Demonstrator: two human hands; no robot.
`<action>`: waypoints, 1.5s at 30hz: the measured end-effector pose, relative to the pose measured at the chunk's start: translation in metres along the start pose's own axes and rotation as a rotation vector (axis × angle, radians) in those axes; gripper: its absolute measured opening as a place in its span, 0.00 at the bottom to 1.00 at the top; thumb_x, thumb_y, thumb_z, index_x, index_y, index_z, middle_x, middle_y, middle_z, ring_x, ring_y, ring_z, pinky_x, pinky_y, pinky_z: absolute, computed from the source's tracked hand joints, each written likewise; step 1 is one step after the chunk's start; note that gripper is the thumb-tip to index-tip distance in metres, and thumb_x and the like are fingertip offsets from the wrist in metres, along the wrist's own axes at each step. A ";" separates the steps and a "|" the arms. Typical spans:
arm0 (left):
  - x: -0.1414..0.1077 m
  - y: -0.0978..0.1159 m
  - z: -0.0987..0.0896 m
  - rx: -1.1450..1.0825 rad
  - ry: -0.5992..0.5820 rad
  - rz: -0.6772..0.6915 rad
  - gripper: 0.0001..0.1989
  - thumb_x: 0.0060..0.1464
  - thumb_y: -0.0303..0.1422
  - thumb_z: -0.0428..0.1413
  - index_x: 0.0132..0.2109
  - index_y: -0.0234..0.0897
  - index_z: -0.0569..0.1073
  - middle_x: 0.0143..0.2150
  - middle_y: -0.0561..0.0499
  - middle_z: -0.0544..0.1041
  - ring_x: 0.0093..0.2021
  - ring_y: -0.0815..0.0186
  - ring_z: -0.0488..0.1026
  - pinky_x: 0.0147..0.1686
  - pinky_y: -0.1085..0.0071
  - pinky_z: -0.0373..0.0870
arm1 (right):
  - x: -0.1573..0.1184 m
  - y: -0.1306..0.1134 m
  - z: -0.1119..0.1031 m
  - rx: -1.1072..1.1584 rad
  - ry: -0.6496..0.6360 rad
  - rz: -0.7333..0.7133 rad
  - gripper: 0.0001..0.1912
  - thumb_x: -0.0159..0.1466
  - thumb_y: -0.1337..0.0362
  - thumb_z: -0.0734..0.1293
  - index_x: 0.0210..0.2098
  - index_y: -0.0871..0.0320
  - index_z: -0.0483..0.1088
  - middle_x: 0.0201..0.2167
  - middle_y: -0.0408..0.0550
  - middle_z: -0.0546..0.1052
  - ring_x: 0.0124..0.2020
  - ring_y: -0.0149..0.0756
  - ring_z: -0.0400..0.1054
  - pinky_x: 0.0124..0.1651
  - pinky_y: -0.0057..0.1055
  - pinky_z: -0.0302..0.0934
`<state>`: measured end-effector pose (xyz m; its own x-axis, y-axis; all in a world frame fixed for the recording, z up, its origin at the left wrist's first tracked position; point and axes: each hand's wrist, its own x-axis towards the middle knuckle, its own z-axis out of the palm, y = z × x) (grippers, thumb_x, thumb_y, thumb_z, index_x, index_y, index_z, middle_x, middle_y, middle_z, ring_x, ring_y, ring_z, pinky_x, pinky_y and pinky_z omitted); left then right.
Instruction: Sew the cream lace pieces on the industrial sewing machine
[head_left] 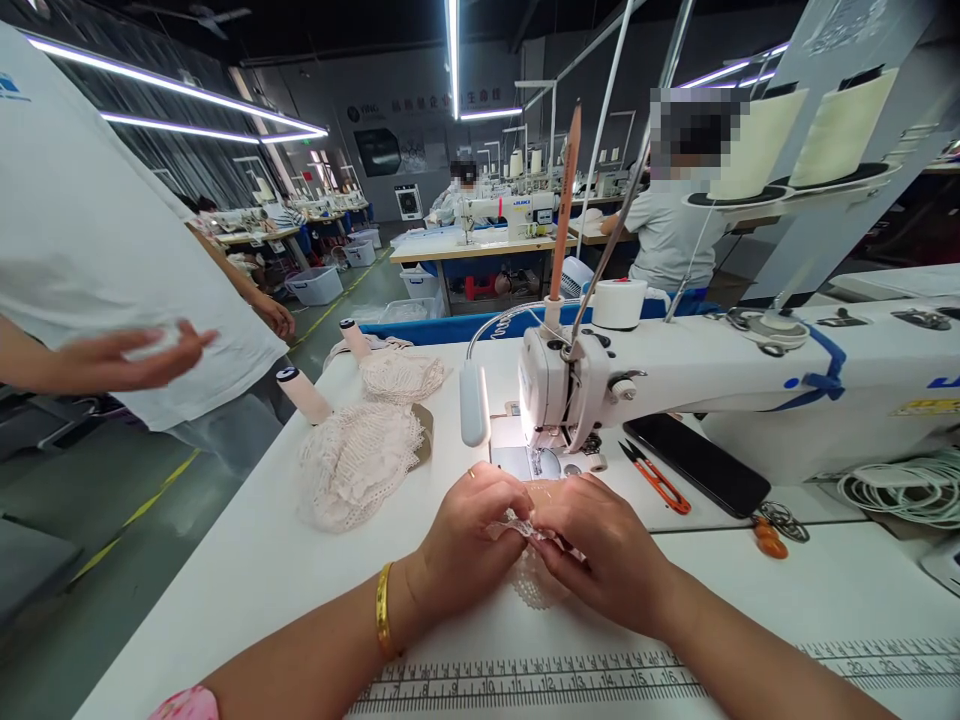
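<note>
Both hands meet just in front of the needle area of a white sewing machine (675,365). My left hand (476,535) pinches a small piece of light lace (534,580) between thumb and fingers. My right hand (600,545) is closed on the same lace, its fingertips almost against those of the left. Part of the lace hangs below the fingers; the rest is hidden by them. A lit lamp (472,405) shines beside the needle. To the left lie two piles of cream lace, the nearer one (360,465) larger than the farther one (403,377).
Thread cones (304,395) stand by the lace. Orange snips (655,478) and a black phone (697,465) lie right of the needle. A printed ruler (540,682) crosses the front. A standing person (120,230) reaches in at left.
</note>
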<state>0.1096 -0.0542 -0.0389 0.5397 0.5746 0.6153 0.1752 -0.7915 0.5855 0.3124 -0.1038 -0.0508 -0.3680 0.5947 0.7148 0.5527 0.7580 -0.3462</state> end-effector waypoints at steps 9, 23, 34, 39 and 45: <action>0.000 0.006 0.000 -0.099 -0.054 -0.252 0.09 0.49 0.22 0.56 0.37 0.38 0.72 0.32 0.56 0.73 0.33 0.70 0.68 0.34 0.73 0.65 | 0.001 0.000 -0.001 -0.059 0.032 -0.002 0.07 0.76 0.71 0.60 0.47 0.53 0.65 0.39 0.42 0.79 0.37 0.39 0.68 0.42 0.36 0.56; 0.009 0.028 -0.013 -0.571 -0.234 -0.513 0.11 0.64 0.40 0.64 0.38 0.37 0.82 0.42 0.48 0.83 0.45 0.62 0.77 0.49 0.67 0.71 | 0.007 -0.019 -0.010 -0.033 0.114 0.098 0.07 0.72 0.70 0.62 0.40 0.52 0.68 0.28 0.40 0.73 0.28 0.35 0.65 0.33 0.31 0.59; 0.019 0.024 -0.012 -0.054 -0.446 -0.503 0.12 0.59 0.31 0.56 0.26 0.38 0.71 0.23 0.58 0.62 0.27 0.69 0.58 0.29 0.70 0.53 | 0.010 -0.013 -0.003 0.031 -0.174 0.605 0.09 0.69 0.65 0.63 0.30 0.52 0.67 0.21 0.38 0.67 0.29 0.40 0.67 0.32 0.31 0.59; 0.016 -0.007 0.007 0.502 -0.307 -0.297 0.11 0.52 0.30 0.68 0.37 0.37 0.73 0.38 0.51 0.76 0.40 0.59 0.69 0.42 0.64 0.62 | 0.013 0.024 0.018 -0.112 -0.229 0.641 0.11 0.65 0.73 0.64 0.28 0.54 0.65 0.23 0.39 0.69 0.30 0.38 0.65 0.35 0.31 0.54; 0.005 -0.019 0.010 0.490 -0.337 0.079 0.04 0.64 0.29 0.62 0.38 0.38 0.76 0.38 0.51 0.79 0.41 0.60 0.71 0.46 0.60 0.62 | 0.009 0.033 0.018 -0.156 -0.248 0.629 0.12 0.69 0.70 0.65 0.29 0.53 0.64 0.22 0.38 0.68 0.27 0.37 0.64 0.30 0.31 0.51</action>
<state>0.1178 -0.0386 -0.0521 0.7840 0.4757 0.3988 0.4401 -0.8790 0.1835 0.3140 -0.0687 -0.0668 -0.0919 0.9664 0.2401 0.8114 0.2124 -0.5445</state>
